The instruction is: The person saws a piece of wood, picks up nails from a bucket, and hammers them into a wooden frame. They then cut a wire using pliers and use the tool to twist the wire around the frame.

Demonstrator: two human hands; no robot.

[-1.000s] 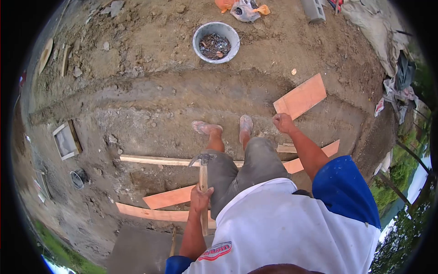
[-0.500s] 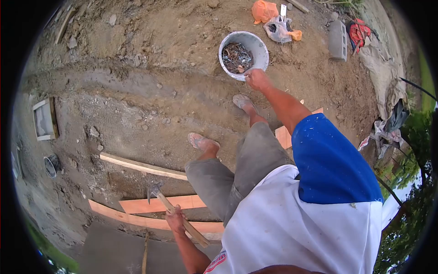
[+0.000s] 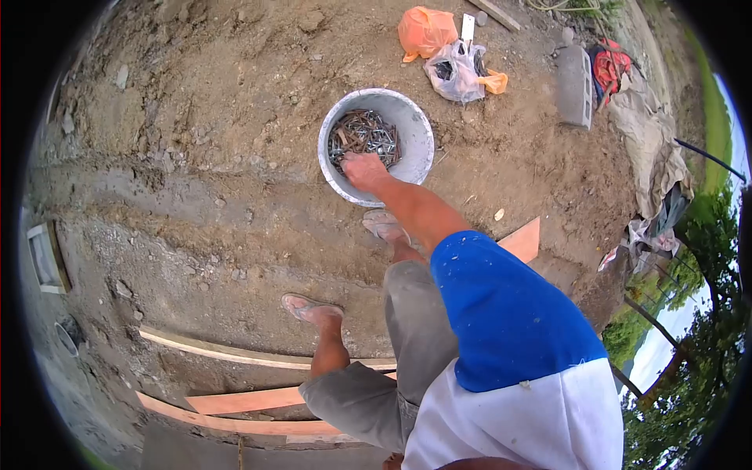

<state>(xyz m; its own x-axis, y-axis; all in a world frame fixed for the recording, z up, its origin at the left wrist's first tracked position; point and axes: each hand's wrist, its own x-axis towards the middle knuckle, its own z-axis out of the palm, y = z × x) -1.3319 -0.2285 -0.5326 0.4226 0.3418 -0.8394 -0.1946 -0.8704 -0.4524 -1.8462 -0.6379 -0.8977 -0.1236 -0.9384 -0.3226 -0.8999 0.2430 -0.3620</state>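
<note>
My right hand (image 3: 364, 170) reaches over the near rim of a round grey bucket (image 3: 417, 141) and down to the nails (image 3: 368, 133) in it. Its fingers look curled together at the edge of the pile, and what they hold is hidden. The nails are a loose mix of rusty and shiny ones, heaped on the bucket's left side. Only a small part of my left hand (image 3: 392, 462) shows at the bottom edge, beside the grey shorts; its fingers cannot be made out. No hammer is in view.
Beyond the bucket lie an orange bag (image 3: 427, 31), a clear plastic bag (image 3: 457, 74) and a concrete block (image 3: 574, 86). Long wooden boards (image 3: 235, 425) lie at the lower left, near my feet. A short board (image 3: 521, 240) is right of my arm.
My right hand has moved from the bucket's rim into the bucket. The view has shifted, and the left hand with its hammer has dropped almost wholly out of sight.
</note>
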